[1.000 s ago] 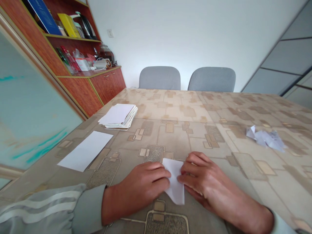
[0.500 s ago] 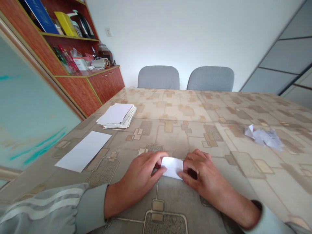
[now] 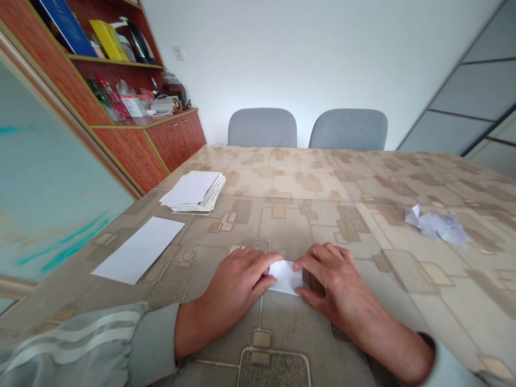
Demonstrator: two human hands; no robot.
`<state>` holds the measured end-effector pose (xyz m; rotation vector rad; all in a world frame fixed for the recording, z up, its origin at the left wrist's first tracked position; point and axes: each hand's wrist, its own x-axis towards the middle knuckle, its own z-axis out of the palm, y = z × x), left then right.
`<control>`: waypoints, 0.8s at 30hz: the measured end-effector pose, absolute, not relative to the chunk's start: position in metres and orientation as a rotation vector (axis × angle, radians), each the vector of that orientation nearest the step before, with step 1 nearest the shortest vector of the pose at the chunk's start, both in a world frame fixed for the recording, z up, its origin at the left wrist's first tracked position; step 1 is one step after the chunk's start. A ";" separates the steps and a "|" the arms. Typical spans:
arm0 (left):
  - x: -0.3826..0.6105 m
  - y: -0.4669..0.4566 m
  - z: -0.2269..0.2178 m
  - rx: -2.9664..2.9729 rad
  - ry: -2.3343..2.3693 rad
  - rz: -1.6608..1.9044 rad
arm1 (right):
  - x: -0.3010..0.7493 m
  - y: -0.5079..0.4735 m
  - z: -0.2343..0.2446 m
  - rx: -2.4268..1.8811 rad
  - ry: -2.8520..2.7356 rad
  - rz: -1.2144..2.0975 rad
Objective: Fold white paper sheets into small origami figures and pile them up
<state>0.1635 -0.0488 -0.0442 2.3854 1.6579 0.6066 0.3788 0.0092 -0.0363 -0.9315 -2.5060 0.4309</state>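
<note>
A small folded piece of white paper lies flat on the patterned table cover, just in front of me. My left hand presses its fingertips on the paper's left end, and my right hand holds its right end. Part of the paper is hidden under my fingers. Farther left lie a flat white sheet and a stack of white papers, neither touching my hands. A crumpled paper sits to the right.
A wooden cabinet with cluttered shelves stands beyond the table's left side. Two grey chairs stand at the far edge. A glass panel rises at the left, and the table's near edge lies under my forearms.
The paper was a long piece reaching toward me and is now a shorter, compact fold between my hands. My fingers have shifted onto its ends.
</note>
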 end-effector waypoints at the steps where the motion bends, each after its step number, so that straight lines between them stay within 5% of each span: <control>1: 0.163 -0.048 -0.044 2.398 1.641 0.604 | 0.379 0.009 -0.036 -0.932 -2.505 0.423; 15: 0.160 -0.054 -0.045 2.546 1.514 0.862 | 0.376 0.009 -0.036 -1.109 -2.409 0.559; 24: 0.161 -0.070 -0.040 2.552 1.288 0.692 | 0.380 0.002 -0.029 -0.825 -2.618 0.734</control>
